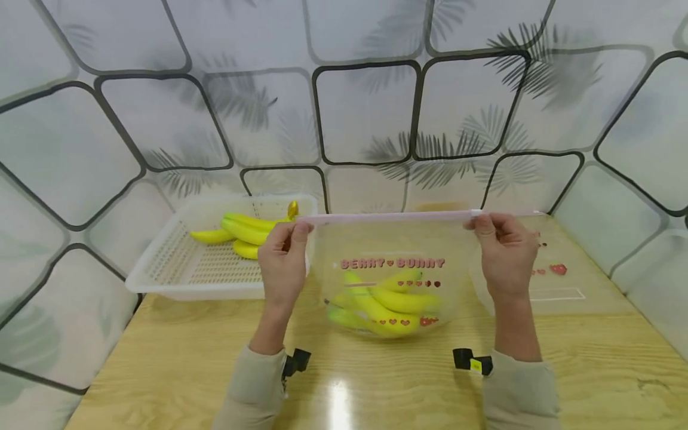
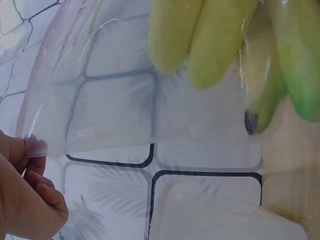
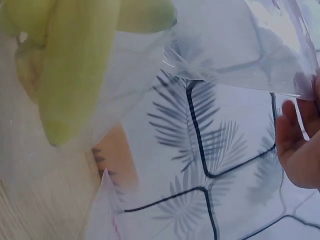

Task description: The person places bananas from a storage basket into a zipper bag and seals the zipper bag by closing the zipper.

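Between my hands hangs a translucent zip bag [image 1: 398, 242] printed with "Berry Bunny", hearts and strawberries, a pink strip along its top edge. Several bananas [image 1: 398, 307] lie in its lower part, blurred by the plastic. My left hand [image 1: 285, 257] pinches the top left corner between thumb and fingers; the left wrist view shows that corner at the fingertips [image 2: 36, 147]. With thumb and fingers my right hand [image 1: 507, 251] pinches the top right end, next to a white slider [image 1: 476, 213]. In the right wrist view the bag's corner meets the fingers [image 3: 290, 120].
A white perforated basket [image 1: 188, 263] stands at the back left with more bananas [image 1: 244, 230] in it. Another printed zip bag [image 1: 580, 292] lies flat at the right of the wooden table [image 1: 188, 358]. A patterned curtain [image 1: 365, 113] closes off the back.
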Demonstrator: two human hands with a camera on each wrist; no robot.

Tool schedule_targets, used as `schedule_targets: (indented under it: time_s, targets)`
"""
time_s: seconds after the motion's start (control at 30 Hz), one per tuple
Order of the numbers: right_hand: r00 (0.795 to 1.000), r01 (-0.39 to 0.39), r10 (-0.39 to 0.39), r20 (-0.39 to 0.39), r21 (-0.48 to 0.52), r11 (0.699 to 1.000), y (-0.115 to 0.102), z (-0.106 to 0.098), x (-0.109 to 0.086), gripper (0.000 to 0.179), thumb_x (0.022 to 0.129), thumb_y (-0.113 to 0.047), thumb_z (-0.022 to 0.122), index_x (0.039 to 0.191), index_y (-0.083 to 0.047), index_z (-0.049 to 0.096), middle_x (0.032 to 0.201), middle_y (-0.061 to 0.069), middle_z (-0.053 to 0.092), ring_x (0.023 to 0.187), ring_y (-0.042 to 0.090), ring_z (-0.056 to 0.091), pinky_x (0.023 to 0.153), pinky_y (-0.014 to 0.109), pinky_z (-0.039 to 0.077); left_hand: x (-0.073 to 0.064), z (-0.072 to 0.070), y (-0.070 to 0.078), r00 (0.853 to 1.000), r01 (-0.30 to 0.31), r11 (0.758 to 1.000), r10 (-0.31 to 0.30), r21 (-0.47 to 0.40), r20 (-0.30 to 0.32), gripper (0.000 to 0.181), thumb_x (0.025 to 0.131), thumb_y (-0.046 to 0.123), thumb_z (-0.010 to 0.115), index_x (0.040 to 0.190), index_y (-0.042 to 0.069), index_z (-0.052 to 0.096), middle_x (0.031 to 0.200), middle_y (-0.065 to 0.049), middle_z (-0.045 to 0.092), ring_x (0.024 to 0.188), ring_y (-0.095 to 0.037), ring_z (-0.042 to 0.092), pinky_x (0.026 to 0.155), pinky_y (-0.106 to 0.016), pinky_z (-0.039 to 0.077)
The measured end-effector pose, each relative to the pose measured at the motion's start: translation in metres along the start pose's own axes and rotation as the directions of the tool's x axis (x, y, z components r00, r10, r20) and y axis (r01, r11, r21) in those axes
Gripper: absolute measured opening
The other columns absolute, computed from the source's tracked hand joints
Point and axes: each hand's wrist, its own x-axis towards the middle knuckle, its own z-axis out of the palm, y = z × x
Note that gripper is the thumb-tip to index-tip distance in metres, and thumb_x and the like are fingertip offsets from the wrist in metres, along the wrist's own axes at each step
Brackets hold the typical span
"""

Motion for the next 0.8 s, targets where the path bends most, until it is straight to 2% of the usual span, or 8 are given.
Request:
schedule_targets:
  time_s: [0.07,0.13,0.2,0.33,0.4,0.47,0.7,0.8]
  targets:
    - [0.999,0.046,-0.047,-0.013,-0.067,0.997,-0.003,0.006,0.0,0.017,0.093,-0.002,0.065,0.09,0.014,0.07,0.079,-0.009,0.073,0.057,0.002,0.051,0.06,0.013,0.042,0.004,-0.003,0.003,0.999,0.014,1.0,-0.015,-0.026,-0.043,0.022,0.099,0.013,0.061,0.093,-0.005,0.072,0.079,-0.018,0.065,0.053,-0.007,0.035,0.05,-0.019,0.03]
    - [0.999,0.045,-0.047,-0.016,-0.131,0.99,-0.007,0.011,-0.001,0.02,0.094,-0.004,0.066,0.092,0.015,0.071,0.079,-0.011,0.073,0.053,0.002,0.043,0.054,0.016,0.036,0.007,-0.005,0.006,0.997,0.062,0.997,-0.065,-0.054,-0.038,0.025,0.1,0.016,0.06,0.094,-0.005,0.071,0.082,-0.013,0.066,0.047,-0.006,0.036,0.044,-0.018,0.03]
    - [1.0,-0.014,0.01,-0.025,-0.168,0.986,-0.013,0.013,-0.003,0.021,0.094,-0.007,0.067,0.093,0.013,0.071,0.079,-0.011,0.073,0.049,0.004,0.042,0.05,0.016,0.036,0.007,-0.006,0.008,0.992,0.129,0.988,-0.129,-0.09,0.011,0.027,0.101,0.02,0.058,0.097,-0.004,0.07,0.087,-0.009,0.069,0.043,-0.006,0.041,0.042,-0.018,0.035]
    - [0.98,-0.198,0.197,-0.021,-0.08,0.977,-0.024,0.012,-0.006,0.02,0.095,-0.011,0.067,0.095,0.008,0.071,0.077,-0.002,0.073,0.045,0.008,0.051,0.043,0.015,0.043,0.004,-0.009,0.007,0.976,0.203,0.969,-0.187,-0.138,0.115,0.025,0.104,0.019,0.052,0.105,-0.002,0.065,0.093,-0.006,0.071,0.045,-0.01,0.055,0.044,-0.023,0.049]
    - [0.965,-0.261,0.261,-0.003,-0.029,0.965,-0.028,0.012,-0.006,0.016,0.095,-0.011,0.066,0.096,0.005,0.069,0.079,0.001,0.073,0.048,0.01,0.057,0.045,0.017,0.049,0.003,-0.01,0.007,0.973,0.21,0.965,-0.189,-0.157,0.134,0.021,0.105,0.016,0.05,0.108,-0.002,0.061,0.094,-0.006,0.07,0.049,-0.01,0.06,0.048,-0.025,0.053]
    - [0.958,-0.286,0.286,0.017,0.003,0.958,-0.031,0.012,-0.006,0.012,0.096,-0.01,0.063,0.098,0.002,0.066,0.081,0.003,0.073,0.052,0.011,0.061,0.048,0.02,0.052,0.002,-0.011,0.007,0.972,0.211,0.962,-0.188,-0.175,0.142,0.019,0.105,0.012,0.048,0.11,-0.002,0.059,0.095,-0.007,0.07,0.053,-0.011,0.062,0.05,-0.026,0.055]
    - [0.955,-0.292,0.291,0.053,0.023,0.956,-0.027,0.013,-0.007,0.004,0.1,-0.007,0.056,0.101,-0.004,0.059,0.085,0.004,0.071,0.06,0.013,0.063,0.057,0.022,0.057,0.003,-0.012,0.007,0.972,0.213,0.957,-0.187,-0.196,0.142,0.015,0.104,0.008,0.049,0.109,-0.004,0.056,0.095,-0.009,0.067,0.059,-0.01,0.063,0.056,-0.024,0.056]
    - [0.962,-0.264,0.262,0.077,0.018,0.964,-0.023,0.012,-0.007,0.005,0.1,-0.007,0.055,0.102,-0.003,0.058,0.086,0.006,0.07,0.062,0.014,0.064,0.059,0.023,0.057,0.0,-0.008,0.007,0.984,0.16,0.977,-0.148,-0.138,0.095,0.019,0.102,0.004,0.052,0.12,-0.003,0.054,0.11,-0.01,0.062,0.066,-0.01,0.062,0.059,-0.021,0.055]
